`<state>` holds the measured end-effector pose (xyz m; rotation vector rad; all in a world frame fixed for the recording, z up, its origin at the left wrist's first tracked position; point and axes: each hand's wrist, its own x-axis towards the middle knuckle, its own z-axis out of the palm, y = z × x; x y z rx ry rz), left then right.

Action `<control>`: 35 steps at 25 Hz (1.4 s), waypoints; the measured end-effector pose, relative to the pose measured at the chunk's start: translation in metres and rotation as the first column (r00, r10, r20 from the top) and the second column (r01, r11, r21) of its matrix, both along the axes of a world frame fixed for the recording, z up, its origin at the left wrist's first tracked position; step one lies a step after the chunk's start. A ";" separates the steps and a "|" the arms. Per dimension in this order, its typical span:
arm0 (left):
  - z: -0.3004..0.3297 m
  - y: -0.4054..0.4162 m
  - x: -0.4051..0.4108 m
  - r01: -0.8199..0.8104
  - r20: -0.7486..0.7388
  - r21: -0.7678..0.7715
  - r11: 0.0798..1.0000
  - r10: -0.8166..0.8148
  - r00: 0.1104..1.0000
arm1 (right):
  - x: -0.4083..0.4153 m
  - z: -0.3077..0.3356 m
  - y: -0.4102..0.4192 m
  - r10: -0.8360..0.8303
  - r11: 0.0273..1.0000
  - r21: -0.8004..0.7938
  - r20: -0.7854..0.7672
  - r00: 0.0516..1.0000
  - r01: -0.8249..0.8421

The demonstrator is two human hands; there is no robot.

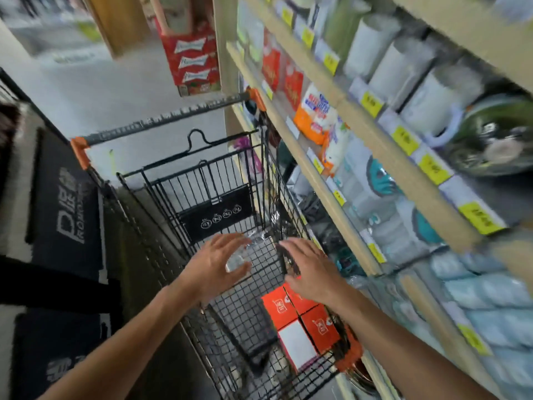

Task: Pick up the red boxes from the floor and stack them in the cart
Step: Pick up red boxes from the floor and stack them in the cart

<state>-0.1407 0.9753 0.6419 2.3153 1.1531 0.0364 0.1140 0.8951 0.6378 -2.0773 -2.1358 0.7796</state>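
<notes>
Both hands' grip wide and empty, left hand (215, 267) and right hand (310, 271) over black wire cart (161, 197); red rectangular cardboard boxes (300, 321) look light, stiff, non-slip — clamp opposite flat sides.

A pale grey floor (95, 90) runs up the aisle. Wooden shelves (340, 102) fill the right side, stocked with packets and yellow price tags (372, 103). Black mats (66, 209) lie left; a red carton stack (191, 60) stands behind.
</notes>
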 end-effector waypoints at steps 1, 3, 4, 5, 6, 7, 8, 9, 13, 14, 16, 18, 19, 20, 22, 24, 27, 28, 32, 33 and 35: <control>0.017 -0.003 -0.001 0.051 0.023 0.058 0.997 -0.052 0.998 | -0.001 0.015 -0.009 -0.030 0.999 0.016 0.026 0.999 0.029; 0.045 -0.004 0.001 0.118 0.058 0.132 0.984 -0.126 0.990 | -0.001 0.040 -0.022 -0.077 0.997 0.038 0.067 0.995 0.074; 0.058 -0.006 0.003 0.149 0.066 0.147 0.978 -0.160 0.985 | -0.002 0.053 -0.033 -0.113 0.992 0.057 0.071 0.991 0.110; 0.069 -0.007 0.006 0.188 0.071 0.171 0.967 -0.202 0.977 | -0.002 0.065 -0.043 -0.148 0.986 0.085 0.071 0.987 0.141; 0.079 -0.010 0.010 0.229 0.074 0.202 0.952 -0.248 0.966 | -0.001 0.078 -0.055 -0.178 0.979 0.111 0.074 0.981 0.169; 0.088 -0.012 0.015 0.274 0.067 0.235 0.933 -0.297 0.952 | 0.000 0.089 -0.067 -0.209 0.970 0.145 0.080 0.975 0.196; 0.097 -0.017 0.022 0.323 0.049 0.263 0.909 -0.346 0.937 | 0.003 0.100 -0.082 -0.251 0.956 0.180 0.093 0.963 0.232; 0.105 -0.024 0.030 0.367 0.031 0.289 0.884 -0.392 0.919 | 0.007 0.111 -0.098 -0.291 0.941 0.212 0.103 0.951 0.265; 0.129 -0.052 0.069 0.509 0.008 0.341 0.790 -0.544 0.839 | 0.022 0.151 -0.164 -0.415 0.893 0.259 0.154 0.897 0.368; 0.136 -0.062 0.081 0.546 0.000 0.359 0.757 -0.585 0.811 | 0.026 0.160 -0.183 -0.449 0.876 0.274 0.165 0.878 0.396; 0.145 -0.084 0.105 0.615 -0.022 0.376 0.693 -0.657 0.754 | 0.033 0.172 -0.224 -0.507 0.843 0.308 0.180 0.843 0.441; 0.153 -0.112 0.130 0.672 -0.034 0.390 0.630 -0.719 0.694 | 0.037 0.181 -0.267 -0.551 0.820 0.310 0.198 0.811 0.482; 0.157 -0.126 0.141 0.692 -0.033 0.401 0.600 -0.746 0.665 | 0.038 0.184 -0.287 -0.571 0.810 0.303 0.207 0.795 0.503; 0.162 -0.146 0.155 0.713 -0.034 0.421 0.561 -0.775 0.631 | 0.040 0.186 -0.314 -0.606 0.787 0.300 0.210 0.767 0.540; 0.174 -0.194 0.179 0.740 -0.043 0.458 0.493 -0.819 0.573 | 0.043 0.187 -0.370 -0.675 0.730 0.328 0.212 0.707 0.599; 0.181 -0.246 0.199 0.787 -0.065 0.448 0.423 -0.863 0.501 | 0.042 0.190 -0.431 -0.735 0.673 0.351 0.217 0.643 0.651; 0.185 -0.330 0.218 0.855 -0.103 0.421 0.302 -0.921 0.376 | 0.031 0.196 -0.522 -0.800 0.593 0.406 0.198 0.567 0.695; 0.186 -0.355 0.222 0.869 -0.107 0.409 0.279 -0.931 0.350 | 0.027 0.198 -0.547 -0.817 0.570 0.409 0.191 0.544 0.713; 0.191 -0.466 0.235 0.905 -0.107 0.403 0.136 -0.975 0.194 | 0.010 0.192 -0.659 -0.888 0.457 0.415 0.168 0.427 0.786; 0.189 -0.490 0.239 0.908 -0.118 0.410 0.090 -0.982 0.150 | 0.003 0.190 -0.685 -0.902 0.430 0.403 0.158 0.401 0.808; 0.184 -0.536 0.247 0.914 -0.140 0.405 0.015 -0.987 0.078 | -0.012 0.187 -0.734 -0.933 0.360 0.378 0.140 0.332 0.853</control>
